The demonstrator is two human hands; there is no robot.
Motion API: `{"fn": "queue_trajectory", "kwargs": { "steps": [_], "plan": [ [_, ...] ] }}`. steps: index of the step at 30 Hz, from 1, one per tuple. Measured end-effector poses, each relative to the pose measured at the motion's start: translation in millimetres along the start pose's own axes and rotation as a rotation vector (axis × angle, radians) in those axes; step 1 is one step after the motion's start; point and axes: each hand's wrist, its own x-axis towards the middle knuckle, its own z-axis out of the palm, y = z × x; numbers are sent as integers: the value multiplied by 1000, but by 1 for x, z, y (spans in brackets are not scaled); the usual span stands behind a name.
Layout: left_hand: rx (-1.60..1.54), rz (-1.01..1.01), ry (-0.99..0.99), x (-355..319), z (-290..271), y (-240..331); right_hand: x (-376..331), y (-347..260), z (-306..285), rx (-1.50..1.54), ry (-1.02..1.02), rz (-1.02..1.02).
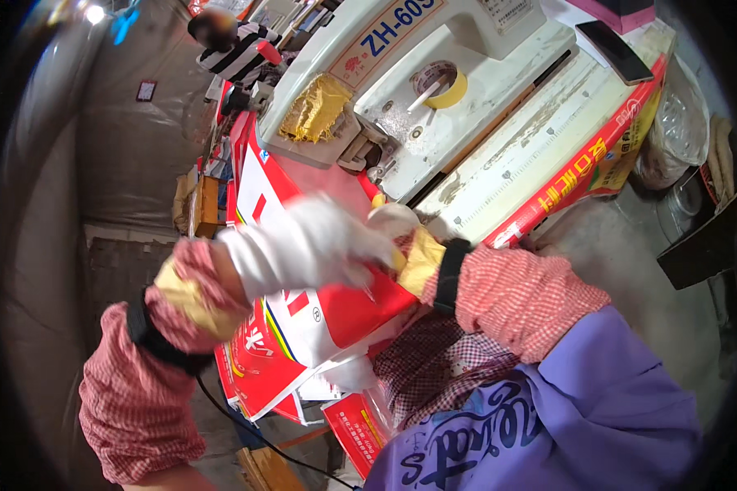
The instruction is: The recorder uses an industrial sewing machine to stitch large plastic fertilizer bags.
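A large red and white printed sack lies slanted below the sewing machine's head, its upper part reaching up to the needle area. Over the sack is my left hand in a white glove, smeared by motion, its fingers pointing right toward my other hand. My right hand, also in a pale glove with yellow at the fingertips, is at the sack's right edge beside the machine bed. Most of its fingers are hidden, so its grip does not show. The white industrial sewing machine has a yellow cloth on its head.
A tape roll rests on the machine bed. A dark phone lies on the pale tabletop, near a red and yellow sack along its edge. Another person in stripes is at the far left. A black cable hangs below.
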Motion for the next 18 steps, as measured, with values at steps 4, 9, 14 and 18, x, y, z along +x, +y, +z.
{"fn": "queue_trajectory", "kwargs": {
  "steps": [4, 9, 14, 18],
  "plan": [
    [244, -365, 123, -11, -24, -45, -37, 2, -4, -181, -15, 6],
    [192, 130, -77, -15, 11, 41, -38, 10, -9, -45, 154, 104],
    [288, -57, -107, 6, 54, 72, -2, 18, -12, 241, 168, 182],
    [313, -331, -101, 17, 65, 24, 17, 20, -19, 213, 244, 89]
  ]
}}
